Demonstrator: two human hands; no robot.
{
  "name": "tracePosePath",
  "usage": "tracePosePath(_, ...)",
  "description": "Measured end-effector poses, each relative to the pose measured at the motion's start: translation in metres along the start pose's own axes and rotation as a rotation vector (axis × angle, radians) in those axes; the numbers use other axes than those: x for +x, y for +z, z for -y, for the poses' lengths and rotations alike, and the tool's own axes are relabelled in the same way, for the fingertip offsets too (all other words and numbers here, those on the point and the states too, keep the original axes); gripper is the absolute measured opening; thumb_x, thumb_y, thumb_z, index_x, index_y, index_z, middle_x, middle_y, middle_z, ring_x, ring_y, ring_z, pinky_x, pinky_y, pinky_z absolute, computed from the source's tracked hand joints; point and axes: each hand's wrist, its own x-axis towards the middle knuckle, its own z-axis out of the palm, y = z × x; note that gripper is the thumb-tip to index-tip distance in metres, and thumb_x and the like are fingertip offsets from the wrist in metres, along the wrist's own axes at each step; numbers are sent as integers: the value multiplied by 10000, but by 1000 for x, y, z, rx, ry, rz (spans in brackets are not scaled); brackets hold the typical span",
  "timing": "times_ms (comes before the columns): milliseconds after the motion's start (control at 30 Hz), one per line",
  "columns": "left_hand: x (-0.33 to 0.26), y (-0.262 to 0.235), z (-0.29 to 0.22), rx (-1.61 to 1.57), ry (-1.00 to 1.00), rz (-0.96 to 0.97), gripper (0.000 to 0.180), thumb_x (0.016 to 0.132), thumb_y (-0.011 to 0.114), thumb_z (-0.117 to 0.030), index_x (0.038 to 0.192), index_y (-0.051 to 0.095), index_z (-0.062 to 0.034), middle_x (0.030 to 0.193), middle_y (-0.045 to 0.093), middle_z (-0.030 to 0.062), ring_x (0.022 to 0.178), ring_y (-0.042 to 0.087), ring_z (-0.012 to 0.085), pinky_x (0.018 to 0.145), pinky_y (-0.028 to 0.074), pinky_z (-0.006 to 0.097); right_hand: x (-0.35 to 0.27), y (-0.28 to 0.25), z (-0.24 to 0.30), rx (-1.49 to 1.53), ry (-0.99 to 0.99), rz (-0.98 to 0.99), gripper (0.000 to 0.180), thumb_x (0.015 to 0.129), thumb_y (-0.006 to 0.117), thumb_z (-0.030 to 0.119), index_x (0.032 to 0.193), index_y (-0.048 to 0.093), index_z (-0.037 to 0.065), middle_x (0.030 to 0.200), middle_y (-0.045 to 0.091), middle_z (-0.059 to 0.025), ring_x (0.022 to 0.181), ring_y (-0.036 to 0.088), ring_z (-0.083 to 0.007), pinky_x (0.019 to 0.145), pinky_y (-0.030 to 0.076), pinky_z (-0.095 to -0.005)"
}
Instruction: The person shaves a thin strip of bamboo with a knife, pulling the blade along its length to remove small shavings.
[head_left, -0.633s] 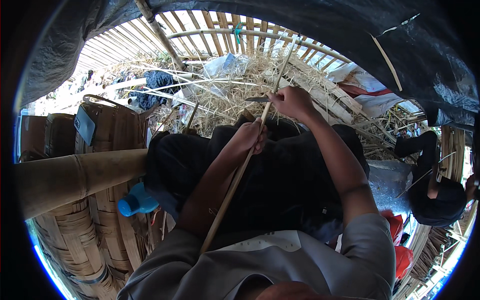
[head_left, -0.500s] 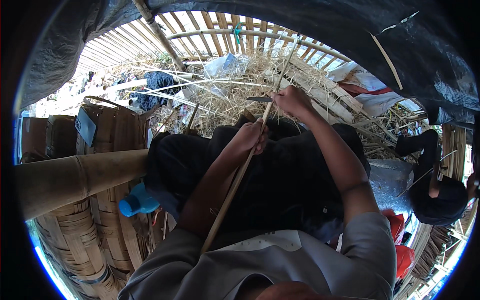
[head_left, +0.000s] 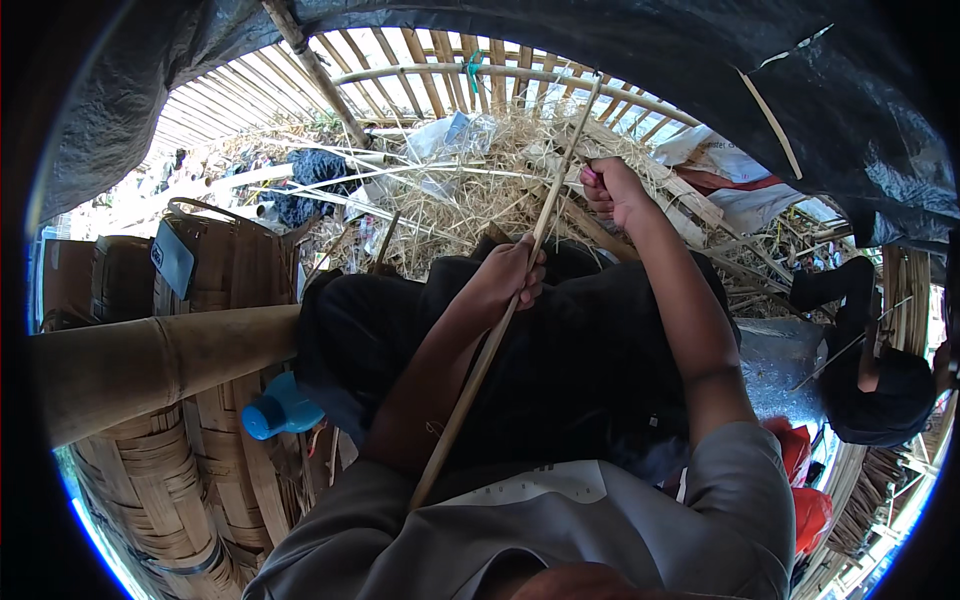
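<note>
Left hand (head_left: pixel 505 272) wrapped round a long pale bamboo strip (head_left: pixel 472 382), fingers closed on it above the dark trousers (head_left: pixel 600 350). Strip slants across my feed, lower end against the grey shirt (head_left: pixel 640 535), upper end reaching over the straw (head_left: pixel 490 205) toward the slatted fence (head_left: pixel 430 75).

Right hand (head_left: pixel 613 192) farther out, just to the right of the strip and apart from it, curled into a fist. I see a small pink thing (head_left: pixel 590 178) at the thumb side, inside the grip; perhaps a handle, but from here it is too small for me to be sure. Hands apart from each other, left nearer the body.

To the left I note a thick bamboo pole (head_left: pixel 165 365) pointing at the knee, woven baskets (head_left: pixel 150 465) around and below it, and a blue bottle (head_left: pixel 285 405) just under its near end. Dark plastic sheeting (head_left: pixel 690 50) arches overhead. On the right, red plastic (head_left: pixel 810 518) near the elbow, and beyond it another person in dark clothes (head_left: pixel 872 405), well apart from the hands I am watching
</note>
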Motion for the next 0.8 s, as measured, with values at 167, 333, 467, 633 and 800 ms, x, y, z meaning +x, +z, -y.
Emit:
tracePosePath(167,5,-14,8,-8,11,-64,373,1036,282,-342,815,443,-88,558,384,-23,383,347,92,362,283,258,-22,-4,30,384,-198,-100,263,850,343,199,593,383,159,491,259,42,382,182,-103,344,112,-284)
tracePosePath(333,8,-19,9,8,-25,-88,382,1035,275,-340,792,437,-94,564,386,-26,383,343,91,367,284,258,-60,-43,59,127,-505,-5,442,966,361,383,622,450,121,496,348,6,385,283,-127,376,223,-291)
tracePosePath(467,14,-10,8,12,-6,-53,383,1035,273,-342,785,437,-103,566,384,-31,388,347,87,363,281,258,6,-100,13,-889,-594,-879,496,978,375,414,828,632,17,665,614,-113,560,581,-245,576,467,-365)
tracePosePath(633,7,-18,10,5,-17,-68,348,1034,284,-351,835,435,-109,575,361,-43,400,316,81,382,273,243,5,-88,16,-583,-318,-626,401,936,447,348,936,687,27,847,694,-153,803,671,-279,767,496,-383)
tracePosePath(800,11,-12,9,-14,-29,-43,327,1032,295,-353,860,436,-113,581,353,-49,408,307,74,389,268,235,3,-98,22,-808,-387,-740,294,877,518,303,928,692,71,858,700,-135,817,680,-256,757,510,-388)
